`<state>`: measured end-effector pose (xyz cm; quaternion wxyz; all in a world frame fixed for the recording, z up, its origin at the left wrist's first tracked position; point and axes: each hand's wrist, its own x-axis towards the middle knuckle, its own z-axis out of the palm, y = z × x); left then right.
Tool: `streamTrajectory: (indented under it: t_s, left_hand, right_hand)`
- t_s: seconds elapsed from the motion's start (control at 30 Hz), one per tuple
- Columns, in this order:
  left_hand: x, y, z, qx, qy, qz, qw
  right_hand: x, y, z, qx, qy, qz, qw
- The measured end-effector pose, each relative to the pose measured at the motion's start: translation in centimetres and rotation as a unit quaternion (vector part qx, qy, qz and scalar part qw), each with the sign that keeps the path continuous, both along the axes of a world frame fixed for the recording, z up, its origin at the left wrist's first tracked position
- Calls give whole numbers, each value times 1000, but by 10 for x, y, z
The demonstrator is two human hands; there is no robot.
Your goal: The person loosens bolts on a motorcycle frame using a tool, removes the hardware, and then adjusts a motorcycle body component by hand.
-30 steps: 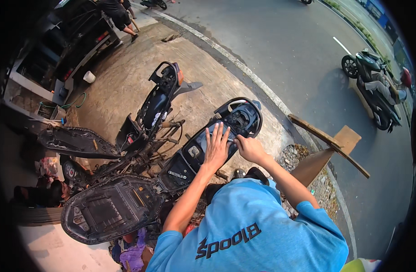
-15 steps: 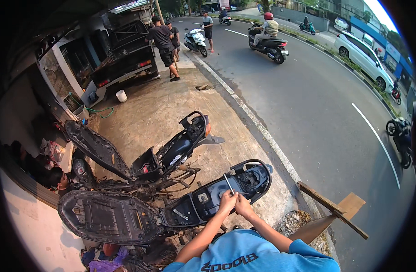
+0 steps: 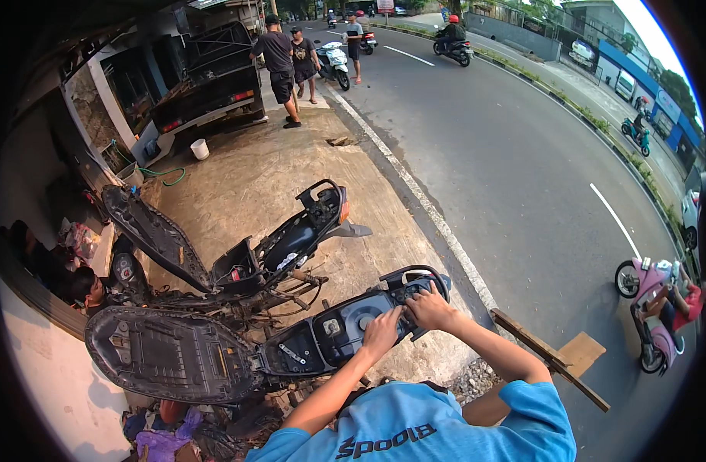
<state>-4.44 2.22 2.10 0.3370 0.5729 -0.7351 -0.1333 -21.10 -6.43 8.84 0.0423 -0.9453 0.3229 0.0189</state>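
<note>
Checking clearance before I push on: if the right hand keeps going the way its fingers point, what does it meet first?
The right hand points up-left across the scooter's open under-seat bay. Probably it would first meet the bay's far rim, then the second scooter beyond; depth is unclear.

Daylit roadside concrete forecourt (image 3: 253, 185) beside an asphalt road (image 3: 522, 177), open shopfront (image 3: 137, 85) behind.

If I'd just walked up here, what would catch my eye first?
Front and centre, two stripped scooters stand on the pavement with their seats flipped open. The left hand and right hand press on the rear of the nearer scooter. At right, a pink scooter rides along the road.
</note>
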Motion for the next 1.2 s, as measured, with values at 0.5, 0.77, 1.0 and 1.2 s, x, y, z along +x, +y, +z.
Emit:
streamTrajectory:
  t_s: [0.5, 0.77, 1.0, 1.2]
  left_hand:
    - [-34, 1, -41, 337, 334, 213, 854]
    - [4, -17, 1, 248, 99, 263, 927]
    - [18, -7, -7, 231, 51, 222, 946]
    - [10, 14, -6, 190, 27, 57, 980]
  right_hand:
    - [39, 96, -57, 168, -234, -305, 908]
    - [17, 32, 25, 149, -284, -393, 862]
    - [26, -2, 7, 52, -50, 34, 997]
    - [23, -20, 28, 68, 2, 115, 991]
